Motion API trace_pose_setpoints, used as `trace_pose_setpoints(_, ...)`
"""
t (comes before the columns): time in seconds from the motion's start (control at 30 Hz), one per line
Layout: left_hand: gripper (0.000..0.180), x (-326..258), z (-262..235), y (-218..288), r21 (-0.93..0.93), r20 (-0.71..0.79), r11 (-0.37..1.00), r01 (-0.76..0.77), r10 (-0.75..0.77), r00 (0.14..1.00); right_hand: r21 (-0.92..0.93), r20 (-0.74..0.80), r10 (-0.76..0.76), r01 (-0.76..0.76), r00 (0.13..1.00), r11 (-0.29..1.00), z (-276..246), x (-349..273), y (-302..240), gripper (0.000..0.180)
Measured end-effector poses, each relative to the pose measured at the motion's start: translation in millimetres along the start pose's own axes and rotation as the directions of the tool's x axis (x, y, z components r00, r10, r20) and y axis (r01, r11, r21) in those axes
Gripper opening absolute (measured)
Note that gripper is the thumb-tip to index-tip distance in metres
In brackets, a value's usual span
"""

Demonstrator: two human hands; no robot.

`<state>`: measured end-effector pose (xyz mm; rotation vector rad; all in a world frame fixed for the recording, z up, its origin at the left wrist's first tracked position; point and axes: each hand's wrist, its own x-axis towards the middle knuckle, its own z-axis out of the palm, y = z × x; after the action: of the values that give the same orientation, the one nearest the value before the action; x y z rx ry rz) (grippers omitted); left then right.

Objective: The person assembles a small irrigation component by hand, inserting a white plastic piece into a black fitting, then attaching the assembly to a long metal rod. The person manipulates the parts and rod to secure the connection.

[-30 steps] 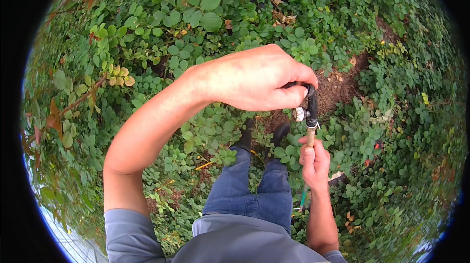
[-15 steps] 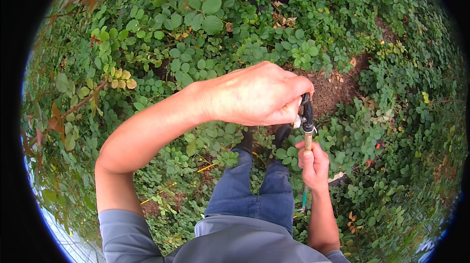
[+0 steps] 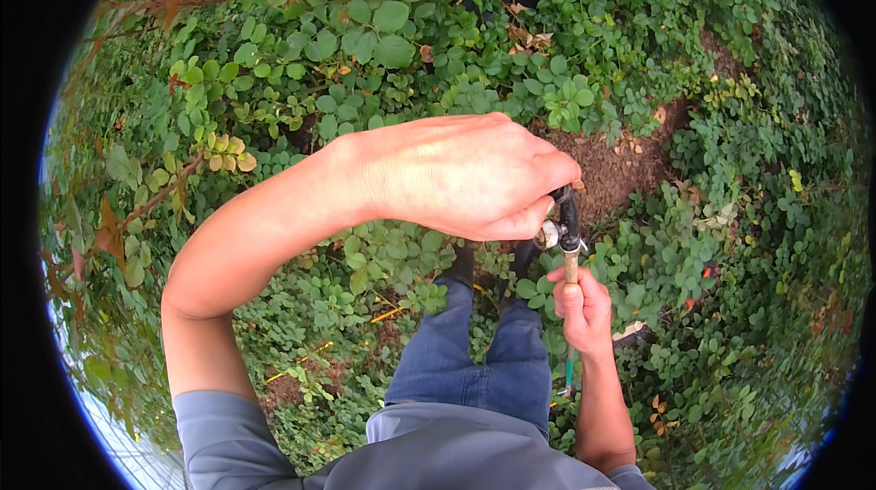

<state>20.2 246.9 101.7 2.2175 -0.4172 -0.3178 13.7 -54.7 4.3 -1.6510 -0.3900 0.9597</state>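
Note:
My left hand [image 3: 488,175] reaches across from the left, back of the hand up, with its fingers curled down. Thumb and index finger close on the top of a black curved hose fitting [image 3: 569,216]; the other fingertips are hidden. Beside the fitting, just under my thumb, sits a round whitish metal part [image 3: 547,234]. A tan tube [image 3: 571,264] joins the fitting's lower end, where a thin wire-like clamp shows. My right hand [image 3: 584,307] is wrapped round this tube below the joint. A green length [image 3: 569,371] shows beneath that hand.
Dense leafy shrubs [image 3: 392,47] surround me, with reddish stems [image 3: 164,180] at the left. Brown bare soil [image 3: 620,171] lies beyond my hands. My legs in jeans [image 3: 456,339] stand among the leaves, near yellow strips [image 3: 388,314] on the ground.
My left hand has shifted slightly left and tipped, so more of the round whitish part shows. The fitting moved a little left and down. My right hand keeps its hold.

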Motion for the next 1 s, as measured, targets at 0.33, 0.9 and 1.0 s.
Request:
trace_pose_setpoints(0.33,0.020,12.4,-21.1,2.6,-0.085,0.210,0.993,-0.076,0.093,0.973,0.118,0.105,0.007,-0.020,0.994,0.993,-5.9,-2.6,-1.8,0.022)
trace_pose_setpoints(0.9,0.017,8.2,-30.7,20.7,0.155,0.296,0.986,-0.054,0.006,0.955,0.071,0.147,-0.016,0.006,0.989,0.997,-1.1,-2.3,-7.0,0.023)
trace_pose_setpoints(1.0,0.019,5.9,-26.1,21.5,0.259,0.285,0.961,-0.093,0.016,0.959,0.059,0.141,-0.018,0.010,0.990,0.998,-0.5,-2.2,-7.4,0.022)
